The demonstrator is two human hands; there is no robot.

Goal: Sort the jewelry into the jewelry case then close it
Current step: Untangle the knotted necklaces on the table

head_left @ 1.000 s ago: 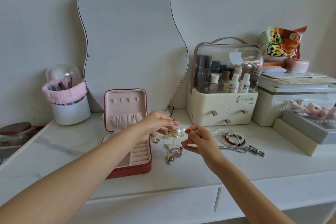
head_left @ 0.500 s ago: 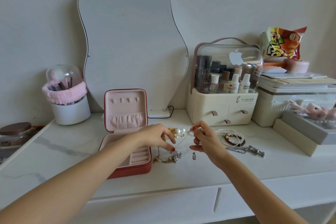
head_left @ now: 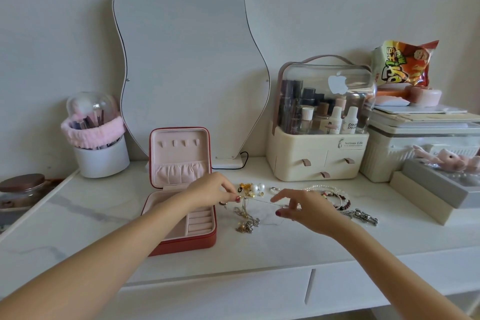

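Note:
A red jewelry case (head_left: 181, 239) with pink lining stands open on the white table, lid upright. To its right lies loose jewelry: a tangle of chains (head_left: 246, 221), gold pieces and pearl earrings (head_left: 253, 187), bead bracelets (head_left: 335, 197) and a silver clasp chain (head_left: 363, 215). My left hand (head_left: 213, 192) pinches one end of a thin necklace chain (head_left: 259, 201) just right of the case. My right hand (head_left: 304, 205) pinches the other end, and the chain is stretched between both hands low over the table.
A wavy mirror (head_left: 192, 65) leans on the wall behind the case. A brush holder (head_left: 101, 153) stands at the left, a cosmetics organizer (head_left: 319, 153) at the right, with stacked boxes (head_left: 420, 143) and a snack bag (head_left: 405, 65) beyond.
Both hands have dropped lower toward the table and moved apart, pulling a thin chain taut between them. The jewelry pile has shifted a little.

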